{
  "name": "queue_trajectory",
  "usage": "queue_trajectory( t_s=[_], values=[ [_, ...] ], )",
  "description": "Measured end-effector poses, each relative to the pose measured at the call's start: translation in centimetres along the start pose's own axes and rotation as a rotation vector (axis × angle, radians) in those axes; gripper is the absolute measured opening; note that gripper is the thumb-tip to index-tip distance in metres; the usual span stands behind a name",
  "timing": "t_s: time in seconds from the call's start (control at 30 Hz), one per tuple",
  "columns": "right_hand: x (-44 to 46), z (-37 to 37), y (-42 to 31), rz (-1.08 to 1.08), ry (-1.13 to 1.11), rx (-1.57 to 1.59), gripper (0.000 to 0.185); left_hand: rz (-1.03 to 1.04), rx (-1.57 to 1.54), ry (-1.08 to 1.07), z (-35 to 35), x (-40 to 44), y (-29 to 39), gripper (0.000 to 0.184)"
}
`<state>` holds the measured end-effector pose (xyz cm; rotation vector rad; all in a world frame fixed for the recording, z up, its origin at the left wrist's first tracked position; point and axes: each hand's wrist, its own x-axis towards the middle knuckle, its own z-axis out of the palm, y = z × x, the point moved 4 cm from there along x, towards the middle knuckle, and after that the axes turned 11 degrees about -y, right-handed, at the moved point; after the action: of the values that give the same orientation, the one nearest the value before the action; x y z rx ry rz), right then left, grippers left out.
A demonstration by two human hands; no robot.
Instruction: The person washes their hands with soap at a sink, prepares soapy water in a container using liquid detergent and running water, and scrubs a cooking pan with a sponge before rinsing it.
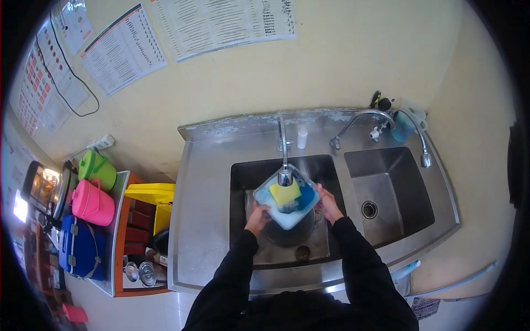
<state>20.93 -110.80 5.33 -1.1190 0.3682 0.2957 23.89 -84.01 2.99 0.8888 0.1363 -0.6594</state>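
Observation:
Both my hands hold a clear square container (287, 222) above the left sink basin (240, 220). Soap foam and a yellow sponge (285, 192) are inside it, along with something dark blue. My left hand (257, 219) grips the container's left corner, and my right hand (328, 204) grips its right corner. The faucet head (285, 176) hangs directly over the container. Under the container, a round dark pan (287, 236) rests in the basin, partly hidden.
The right basin (392, 193) has a drain. A white bottle (302, 139) stands behind the left basin, and curved taps (425, 160) rise at the right. A shelf at left carries a green bucket (98, 170), a pink jug (93, 203) and a blue cooler (81, 246).

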Motion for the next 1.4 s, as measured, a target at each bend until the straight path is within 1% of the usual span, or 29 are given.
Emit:
queue_trajectory(
  t_s=[0.1,0.2,0.4,0.5,0.6,0.7,0.73,0.83,0.87,0.97,1.0,1.1,1.2,1.3,1.4],
  values=[
    [-1.1,-0.7,0.0,-0.011,0.001,0.015,0.045,-0.046,0.024,-0.019,0.2,0.4,-0.8,0.071],
    [-2.4,-1.2,-0.1,-0.004,0.006,0.010,0.043,-0.046,0.042,-0.027,1.8,-0.6,-0.9,0.074],
    [-4.9,-1.6,0.7,-0.006,-0.005,-0.021,0.038,-0.077,0.085,-0.067,1.1,-1.2,-2.4,0.076],
    [-5.1,-1.5,1.9,-0.031,-0.024,-0.060,0.036,-0.075,0.118,-0.074,1.0,-2.7,-1.7,0.076],
    [-5.3,-0.1,2.9,-0.022,-0.034,-0.066,0.035,-0.103,0.147,-0.082,-0.9,-3.2,-0.8,0.076],
    [-4.9,2.2,4.0,0.014,-0.045,-0.040,0.036,-0.080,0.202,-0.041,-1.4,-4.9,2.0,0.076],
    [-5.1,3.4,4.0,0.013,-0.064,-0.018,0.036,-0.056,0.222,0.011,-2.2,-5.1,2.8,0.077],
    [-5.0,7.4,4.1,-0.006,-0.124,0.038,0.036,-0.039,0.255,0.047,-5.4,-5.2,5.2,0.079],
    [-4.5,8.5,4.5,-0.025,-0.145,0.051,0.037,-0.022,0.269,0.049,-6.1,-5.3,6.3,0.077],
    [-2.3,11.8,5.8,-0.066,-0.164,0.119,0.038,-0.065,0.324,0.143,-8.6,-5.6,9.6,0.073],
    [-1.5,13.0,6.4,-0.072,-0.170,0.156,0.038,-0.015,0.370,0.198,-9.3,-5.3,10.7,0.063],
    [0.7,16.6,7.0,-0.108,-0.192,0.244,0.037,-0.006,0.413,0.270,-11.7,-4.0,14.1,0.050],
    [3.2,19.5,7.8,-0.150,-0.185,0.284,0.035,0.101,0.555,0.318,-12.6,-2.3,17.2,0.038],
    [5.5,21.7,8.1,-0.188,-0.108,0.334,0.033,0.054,0.737,0.315,-13.9,-0.3,20.0,0.035],
    [8.0,23.7,7.7,-0.220,-0.078,0.381,0.030,0.100,1.073,0.405,-16.6,3.3,22.2,0.028]
  ],
)
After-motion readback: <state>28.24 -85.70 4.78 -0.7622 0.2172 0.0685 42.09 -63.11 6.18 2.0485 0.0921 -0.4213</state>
